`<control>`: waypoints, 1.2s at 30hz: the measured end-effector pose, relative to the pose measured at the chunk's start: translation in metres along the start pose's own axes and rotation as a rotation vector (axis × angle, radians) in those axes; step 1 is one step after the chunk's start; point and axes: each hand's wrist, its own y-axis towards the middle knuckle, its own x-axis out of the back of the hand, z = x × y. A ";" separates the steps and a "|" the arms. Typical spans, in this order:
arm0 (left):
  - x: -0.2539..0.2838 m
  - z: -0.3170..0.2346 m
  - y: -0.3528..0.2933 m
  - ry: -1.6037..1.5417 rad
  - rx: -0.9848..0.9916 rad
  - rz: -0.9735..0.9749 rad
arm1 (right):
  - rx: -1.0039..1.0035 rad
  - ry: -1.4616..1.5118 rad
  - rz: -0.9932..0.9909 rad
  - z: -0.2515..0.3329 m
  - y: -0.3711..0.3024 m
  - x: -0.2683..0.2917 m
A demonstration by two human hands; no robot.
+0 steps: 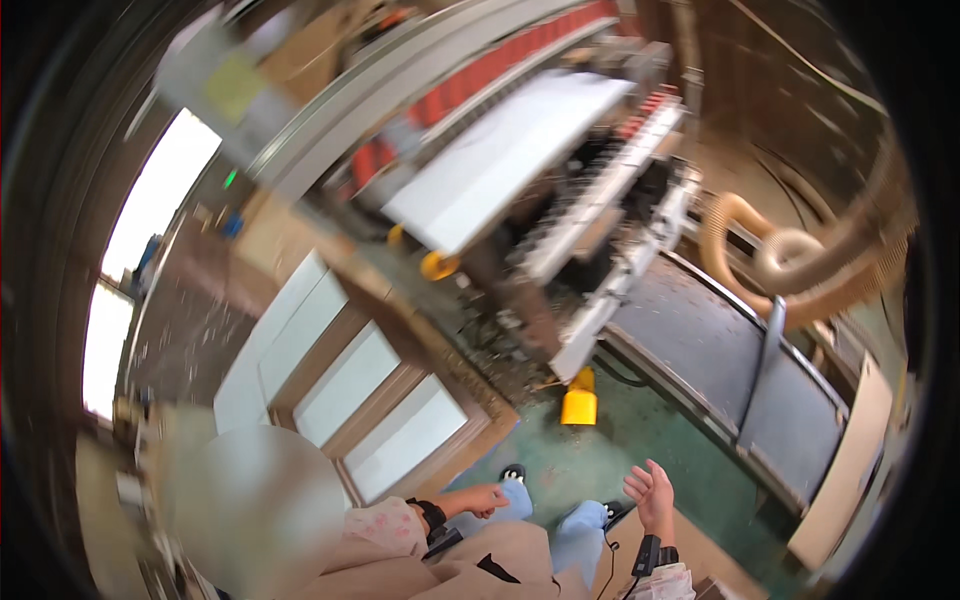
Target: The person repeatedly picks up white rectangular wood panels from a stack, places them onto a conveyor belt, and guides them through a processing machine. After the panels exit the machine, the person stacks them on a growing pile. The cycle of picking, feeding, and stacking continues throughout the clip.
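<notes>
My left hand [488,500] hangs in front of my body near my leg, its fingers curled into a loose fist with nothing visible in it. Off to the right, my right hand [650,487] is raised with the palm partly up and the fingers apart, holding nothing. Both wrists wear dark bands, with a cable at the right one. Closest to the left hand is a stack of pale flat panels in brown frames [400,395]. A long white panel [520,160] lies on the machine ahead, touched by neither hand.
A yellow foot-pedal-like guard [579,402] sits on the green floor [550,455] before the machine [610,210]. At right stand a dark flat bed [690,335] with a grey bar [763,370], tan ribbed hoses [740,230] and a light board [845,460]. A blurred pale round shape covers the lower left.
</notes>
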 end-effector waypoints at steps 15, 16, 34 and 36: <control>-0.093 0.350 -0.153 -1.538 0.404 -0.829 | -0.794 -0.770 0.493 -0.199 -0.002 -0.235; -0.098 0.369 -0.159 -1.553 0.437 -0.879 | -0.814 -0.795 0.500 -0.214 -0.004 -0.244; 0.028 0.999 -0.254 -1.004 0.937 -1.425 | -0.903 -1.014 0.649 -0.754 -0.052 -0.379; 0.122 0.972 -0.189 -0.994 0.844 -1.362 | -0.683 -1.170 0.370 -0.782 -0.039 -0.391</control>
